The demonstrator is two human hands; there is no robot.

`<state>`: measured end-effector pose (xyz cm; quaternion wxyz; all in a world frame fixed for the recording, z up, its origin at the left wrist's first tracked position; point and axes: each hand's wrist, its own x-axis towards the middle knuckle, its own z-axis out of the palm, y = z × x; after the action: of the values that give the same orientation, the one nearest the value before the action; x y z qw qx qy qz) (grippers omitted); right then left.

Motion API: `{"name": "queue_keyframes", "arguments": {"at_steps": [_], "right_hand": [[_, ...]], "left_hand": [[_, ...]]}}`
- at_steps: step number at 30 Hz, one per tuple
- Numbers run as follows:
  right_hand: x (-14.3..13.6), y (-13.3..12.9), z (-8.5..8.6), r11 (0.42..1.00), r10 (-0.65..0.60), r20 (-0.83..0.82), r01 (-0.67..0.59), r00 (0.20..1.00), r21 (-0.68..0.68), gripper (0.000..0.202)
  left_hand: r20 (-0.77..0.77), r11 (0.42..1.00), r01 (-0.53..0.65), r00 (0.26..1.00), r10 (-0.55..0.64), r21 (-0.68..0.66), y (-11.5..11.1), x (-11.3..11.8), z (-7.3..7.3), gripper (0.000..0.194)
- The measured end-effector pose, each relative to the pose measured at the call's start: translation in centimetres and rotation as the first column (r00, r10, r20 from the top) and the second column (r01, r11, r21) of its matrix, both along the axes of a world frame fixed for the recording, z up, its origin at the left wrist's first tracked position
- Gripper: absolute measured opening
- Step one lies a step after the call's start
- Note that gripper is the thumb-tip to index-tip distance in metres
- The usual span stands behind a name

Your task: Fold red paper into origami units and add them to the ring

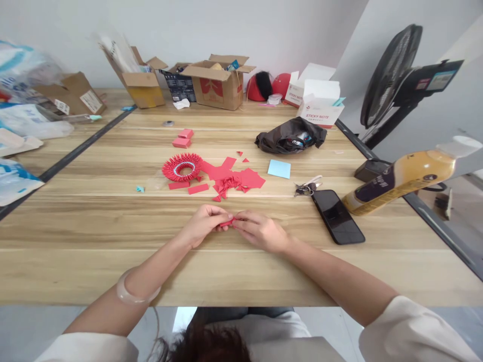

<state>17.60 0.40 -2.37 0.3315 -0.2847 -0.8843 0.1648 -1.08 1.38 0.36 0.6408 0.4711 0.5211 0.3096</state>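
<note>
Between my hands, low over the near middle of the table, is a small piece of red paper [227,222]. My left hand [207,224] pinches its left part, and my right hand [262,230] grips its right end with the fingers closed. The fingers partly cover the paper, so its exact fold is hard to see. Just beyond lie a heap of red paper pieces [231,182], flat red strips [198,188] and a spiky red ring [182,167] with a pale blue inner edge. Two red paper stacks [181,143] sit farther back.
A phone [337,216], a leaning yellow bottle [403,176] and keys [306,188] are on the right. A blue note pad [279,169] and black bag [290,137] lie beyond. Cardboard boxes [215,85] line the back; plastic bags [30,120] are at left.
</note>
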Motion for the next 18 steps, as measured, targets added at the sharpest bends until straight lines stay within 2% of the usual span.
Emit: {"name": "queue_keyframes", "arguments": {"at_steps": [4, 6, 9, 11, 14, 18], "right_hand": [[-0.10, -0.04, 0.21, 0.997, 0.024, -0.112, -0.032, 0.993, -0.072, 0.023], [-0.23, -0.03, 0.57, 0.975, -0.025, -0.199, -0.020, 0.980, -0.223, 0.021], [-0.49, 0.13, 0.91, 0.852, -0.205, -0.265, 0.039, 0.942, -0.523, 0.024], [-0.63, 0.30, 0.80, 0.773, -0.248, -0.270, 0.022, 0.930, -0.634, 0.026], [-0.75, 0.53, 0.39, 0.710, -0.252, -0.291, -0.028, 0.923, -0.703, 0.024], [-0.79, 0.69, 0.24, 0.698, -0.273, -0.354, -0.069, 0.895, -0.713, 0.021]], "left_hand": [[-0.042, 0.996, 0.021, 0.999, -0.017, 0.083, 0.03, -0.09, -0.24, 0.016], [-0.070, 0.990, 0.035, 0.997, -0.026, 0.139, 0.00, -0.04, -0.08, 0.017], [-0.125, 0.972, 0.054, 0.992, -0.026, 0.229, -0.11, 0.12, 0.35, 0.018], [-0.159, 0.958, 0.072, 0.987, -0.027, 0.279, -0.22, 0.24, 0.57, 0.018], [-0.181, 0.939, 0.097, 0.983, -0.038, 0.329, -0.41, 0.39, 0.58, 0.019], [-0.194, 0.921, 0.077, 0.981, -0.002, 0.383, -0.69, 0.57, 0.31, 0.019]]}}
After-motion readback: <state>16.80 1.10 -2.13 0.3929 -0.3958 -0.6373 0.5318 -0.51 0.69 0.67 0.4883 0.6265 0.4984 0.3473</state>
